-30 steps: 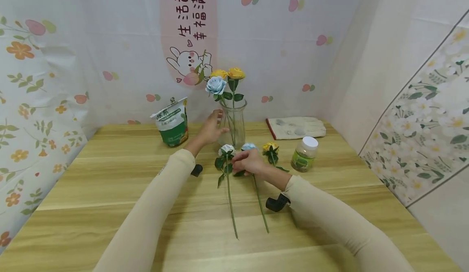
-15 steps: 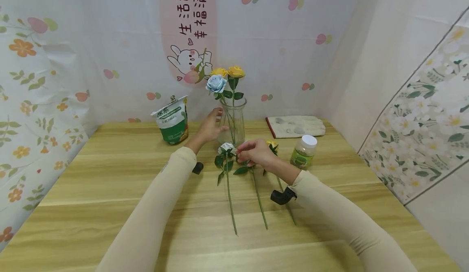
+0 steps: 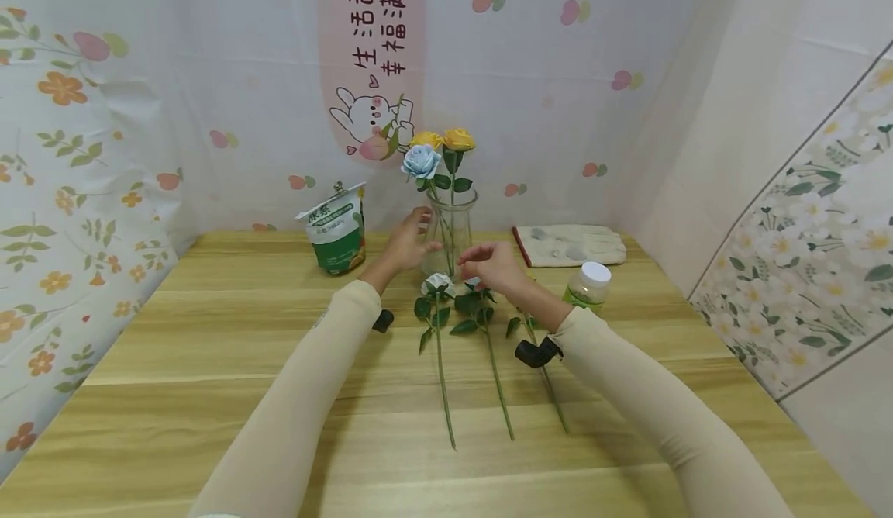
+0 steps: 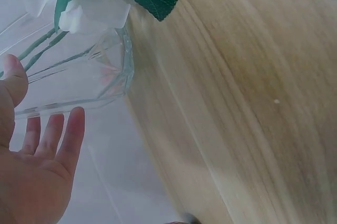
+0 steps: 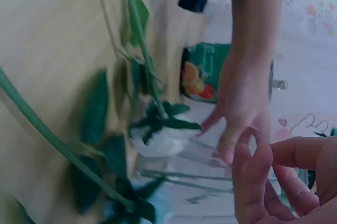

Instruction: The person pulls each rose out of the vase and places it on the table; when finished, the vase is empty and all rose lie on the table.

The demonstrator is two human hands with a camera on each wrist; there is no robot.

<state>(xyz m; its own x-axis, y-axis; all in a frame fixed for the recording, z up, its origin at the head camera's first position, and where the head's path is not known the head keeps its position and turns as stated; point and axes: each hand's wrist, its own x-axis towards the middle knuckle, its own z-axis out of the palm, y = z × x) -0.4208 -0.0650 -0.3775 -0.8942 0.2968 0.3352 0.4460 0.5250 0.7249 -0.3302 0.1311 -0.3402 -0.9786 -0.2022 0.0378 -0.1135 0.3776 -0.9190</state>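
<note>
We see the glass vase [image 3: 466, 231] at the centre of the frame, holding a light blue rose [image 3: 421, 161] and two yellow roses [image 3: 459, 139]. Our left hand [image 3: 408, 244] reaches around its left side, thumb well apart from the other nearly straight fingers; we cannot tell how firmly they touch the glass.

Our right hand [image 3: 491, 267] hovers just right of the vase's base, fingers loosely bent, thumb and fingertips close together, with nothing visible between them. Below it, a second blue rose [image 5: 163, 203] lies mostly hidden, its green stem [image 3: 498, 382] running toward the lower middle. A white rose [image 3: 438, 284] lies just to its left; another stem [image 3: 554, 398] lies to the right, its bloom hidden from us.

We have a green-and-white pouch [image 3: 338, 237] left of centre, and a white-lidded jar [image 3: 588, 285] and a glove [image 3: 579, 246] at right.
</note>
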